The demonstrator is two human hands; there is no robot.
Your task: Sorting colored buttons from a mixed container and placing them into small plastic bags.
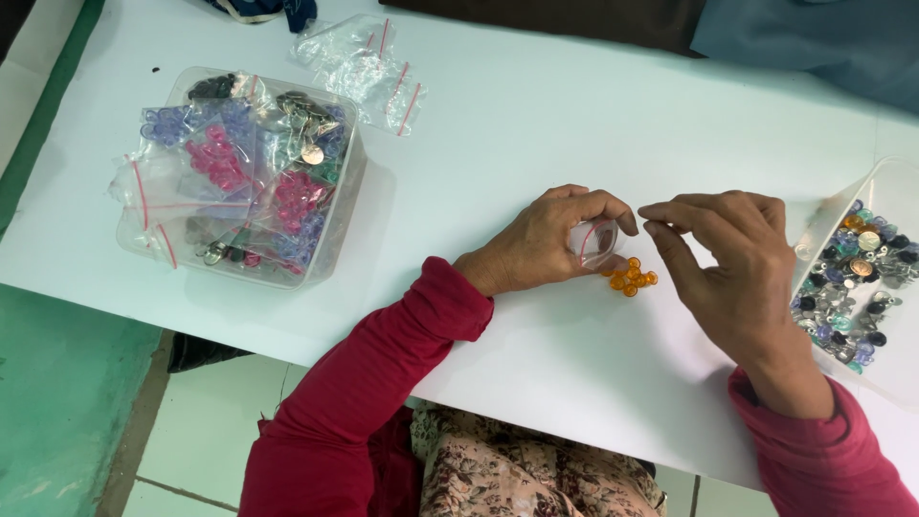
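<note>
two hands: left hand [536, 244] pinches a clear crinkly bag [593, 239]; right hand [732, 263] fingers loosely open above glossy orange beads [632, 277].

Orange beads [633, 277], white table [536, 124], red sleeves [373, 383], floral skirt [517, 479]

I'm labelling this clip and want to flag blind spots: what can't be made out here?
Head view only:
- Small clear bag: mostly covered by the left hand; its contents are hidden.
- Right hand: too small to tell whether its fingers pinch anything.
- Tray of mixed buttons: cut off by the right edge.
- Clear tub: lower bags hidden under upper ones.
- Orange beads: exact count unclear.
</note>
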